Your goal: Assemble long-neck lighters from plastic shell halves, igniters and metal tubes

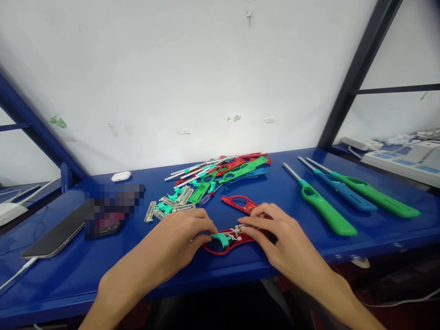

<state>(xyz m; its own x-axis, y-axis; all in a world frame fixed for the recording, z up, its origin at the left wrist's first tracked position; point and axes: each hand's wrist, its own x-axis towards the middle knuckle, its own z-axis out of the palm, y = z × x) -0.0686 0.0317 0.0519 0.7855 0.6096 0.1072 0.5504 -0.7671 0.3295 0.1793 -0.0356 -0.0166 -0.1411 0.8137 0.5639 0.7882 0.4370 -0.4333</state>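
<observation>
An open red lighter half-shell (237, 246) lies in front of me on the blue table, with a teal trigger (224, 240) and thin white wire or tubing inside it. My left hand (187, 231) pinches the shell's left end beside the trigger. Over the right part of the shell, my right hand (277, 231) is closed on a small clear fuel tank with a whitish valve end (239, 228); the hand covers most of it. Just behind my right fingers lies the matching red half-shell (235, 202), its right end hidden.
Three finished lighters (328, 208) lie at the right. Behind my hands are loose clear tanks (185, 196), green half-shells (242, 172), metal tubes (195, 169) and a screwdriver (206, 198). Phones (57, 231) and a white earbud case (121, 176) are at the left.
</observation>
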